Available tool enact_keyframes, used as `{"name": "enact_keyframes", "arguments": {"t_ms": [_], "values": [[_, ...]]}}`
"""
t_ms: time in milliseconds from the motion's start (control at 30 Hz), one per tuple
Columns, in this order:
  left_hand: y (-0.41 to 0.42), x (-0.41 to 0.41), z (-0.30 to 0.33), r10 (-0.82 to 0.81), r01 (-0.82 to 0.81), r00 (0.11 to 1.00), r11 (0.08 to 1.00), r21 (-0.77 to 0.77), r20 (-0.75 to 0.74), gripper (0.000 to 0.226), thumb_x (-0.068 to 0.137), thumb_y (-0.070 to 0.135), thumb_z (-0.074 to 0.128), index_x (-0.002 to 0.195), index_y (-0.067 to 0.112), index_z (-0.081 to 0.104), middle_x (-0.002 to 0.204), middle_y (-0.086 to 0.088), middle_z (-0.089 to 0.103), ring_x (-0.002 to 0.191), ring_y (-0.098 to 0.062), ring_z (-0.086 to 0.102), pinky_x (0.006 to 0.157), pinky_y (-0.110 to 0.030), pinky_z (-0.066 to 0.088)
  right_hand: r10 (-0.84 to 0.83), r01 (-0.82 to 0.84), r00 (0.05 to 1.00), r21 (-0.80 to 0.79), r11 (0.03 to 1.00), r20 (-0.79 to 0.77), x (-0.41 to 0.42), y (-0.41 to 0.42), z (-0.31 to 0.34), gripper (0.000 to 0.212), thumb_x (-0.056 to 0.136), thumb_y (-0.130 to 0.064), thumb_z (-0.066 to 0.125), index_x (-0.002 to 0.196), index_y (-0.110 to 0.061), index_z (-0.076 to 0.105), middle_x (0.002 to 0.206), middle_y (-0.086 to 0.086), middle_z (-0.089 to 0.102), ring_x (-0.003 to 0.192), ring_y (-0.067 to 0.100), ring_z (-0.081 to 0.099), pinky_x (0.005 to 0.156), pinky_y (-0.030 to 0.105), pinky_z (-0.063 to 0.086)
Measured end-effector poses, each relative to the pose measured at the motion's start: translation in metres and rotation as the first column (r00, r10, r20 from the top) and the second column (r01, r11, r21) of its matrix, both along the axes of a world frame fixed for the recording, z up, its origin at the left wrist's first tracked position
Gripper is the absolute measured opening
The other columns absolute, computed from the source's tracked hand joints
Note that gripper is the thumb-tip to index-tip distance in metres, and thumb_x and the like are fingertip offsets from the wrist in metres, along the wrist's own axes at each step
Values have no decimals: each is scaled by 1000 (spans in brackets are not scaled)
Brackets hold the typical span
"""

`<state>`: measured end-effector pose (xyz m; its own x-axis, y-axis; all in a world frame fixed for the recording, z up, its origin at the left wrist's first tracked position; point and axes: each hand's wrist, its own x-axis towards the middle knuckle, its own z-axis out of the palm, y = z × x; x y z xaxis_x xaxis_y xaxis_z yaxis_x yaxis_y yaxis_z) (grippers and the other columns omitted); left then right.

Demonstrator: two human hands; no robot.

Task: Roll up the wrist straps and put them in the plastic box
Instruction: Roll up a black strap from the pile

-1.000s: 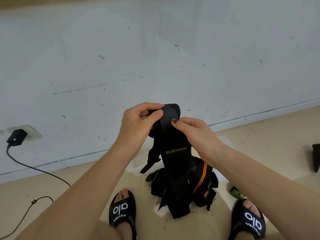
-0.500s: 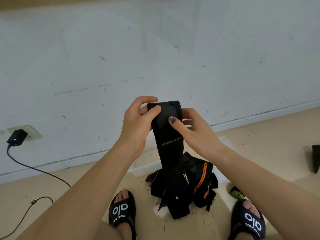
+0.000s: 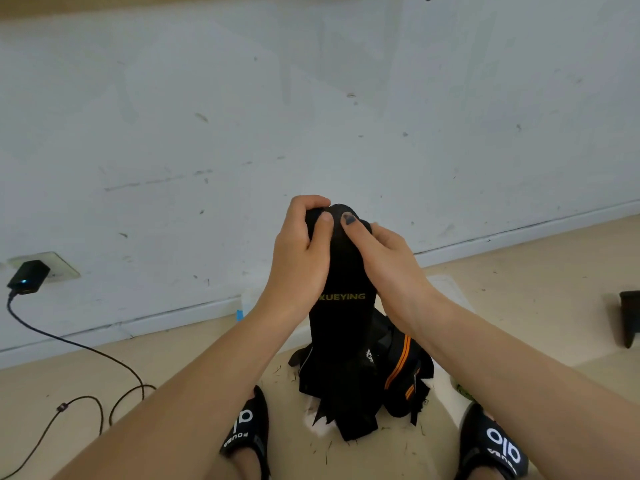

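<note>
A black wrist strap (image 3: 341, 327) with yellow "XUEYING" lettering hangs upright in front of me, its top end rolled over. My left hand (image 3: 299, 258) grips that rolled end, thumb on the front and fingers curled behind. My right hand (image 3: 381, 258) pinches the same end from the right, thumb pressed on the roll. The strap's lower end reaches a heap of black and orange-striped straps (image 3: 398, 379) on the floor. The clear plastic box (image 3: 446, 285) lies behind the heap against the wall, mostly hidden by my arms.
My two feet in black sandals (image 3: 247, 431) (image 3: 491, 445) flank the heap. A black charger (image 3: 27, 276) sits in a wall socket at the left, its cable (image 3: 104, 362) looping over the floor. A dark object (image 3: 628, 317) stands at the right edge.
Both hands have closed in together on the strap's top end and rolled it further down. The lettering now sits just below my hands.
</note>
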<state>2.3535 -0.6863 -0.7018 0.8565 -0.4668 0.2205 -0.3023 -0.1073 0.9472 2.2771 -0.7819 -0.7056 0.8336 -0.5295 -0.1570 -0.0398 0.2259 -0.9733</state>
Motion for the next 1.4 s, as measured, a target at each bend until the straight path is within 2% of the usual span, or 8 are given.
{"name": "enact_keyframes", "arguments": {"t_ms": [333, 600, 700, 833, 1000, 1133, 1267, 1400], "values": [[-4, -1, -4, 23, -24, 999, 999, 29, 31, 16, 108, 25, 45, 117, 26, 58, 102, 9, 65, 91, -4, 64, 73, -19, 52, -65, 68, 998, 175, 982, -24, 4, 1, 5, 37, 100, -35, 65, 108, 1, 72, 89, 13, 73, 80, 27, 72, 76, 39, 59], [-3, 0, -3, 12, -12, 999, 1000, 1, -40, 13, 108, 27, 48, 118, 27, 55, 85, 2, 63, 75, -7, 64, 59, -15, 48, -81, 83, 997, 176, 981, -21, 8, 1, 4, 37, 102, -35, 62, 111, -1, 72, 111, 28, 71, 86, 30, 71, 85, 47, 58], [0, -3, 2, 5, -7, 984, 1000, -11, -180, 22, 107, 38, 47, 126, 26, 49, 88, 1, 67, 77, -5, 66, 63, -17, 50, -99, 104, 994, 139, 985, -44, 9, -1, 4, 37, 102, -35, 62, 110, 0, 71, 95, 24, 72, 85, 30, 71, 80, 42, 58], [4, -7, 2, -120, 151, 959, 983, 106, -256, 35, 105, 51, 42, 122, 20, 45, 102, -2, 64, 90, -2, 64, 70, -13, 46, -239, 247, 969, 200, 948, -63, 10, -13, 7, 37, 103, -37, 61, 112, -2, 71, 103, 22, 75, 85, 29, 73, 78, 42, 62], [5, -7, -8, -260, 294, 945, 942, 165, -198, 25, 108, 35, 45, 108, 15, 60, 100, 1, 67, 86, 2, 65, 72, -13, 49, -172, 191, 981, 282, 940, -90, 11, -23, 9, 47, 101, -50, 58, 118, -8, 70, 106, 12, 78, 94, 28, 77, 87, 42, 63], [4, 1, -5, -78, 85, 960, 996, 15, -270, 26, 109, 35, 43, 115, 21, 64, 106, 3, 71, 95, -1, 69, 83, -25, 55, -39, 41, 991, 11, 999, -125, 11, -11, 0, 49, 96, -61, 54, 114, -18, 72, 106, 2, 78, 97, 15, 76, 92, 37, 59], [6, 7, -3, -147, 113, 880, 988, -101, -452, 37, 104, 42, 45, 122, 19, 67, 117, -4, 74, 108, -15, 72, 101, -43, 56, -91, 70, 994, -284, 956, -61, 10, 1, -4, 28, 107, -36, 52, 100, -12, 65, 89, 0, 70, 83, 12, 70, 75, 32, 57], [8, 7, -8, -286, 348, 862, 934, 78, -418, 32, 94, 32, 55, 121, 19, 66, 112, -4, 75, 106, -16, 72, 97, -37, 54, -230, 226, 972, -85, 970, -39, 16, -17, 1, 32, 105, -36, 53, 106, -9, 70, 102, 10, 77, 97, 25, 75, 91, 46, 61]]}}
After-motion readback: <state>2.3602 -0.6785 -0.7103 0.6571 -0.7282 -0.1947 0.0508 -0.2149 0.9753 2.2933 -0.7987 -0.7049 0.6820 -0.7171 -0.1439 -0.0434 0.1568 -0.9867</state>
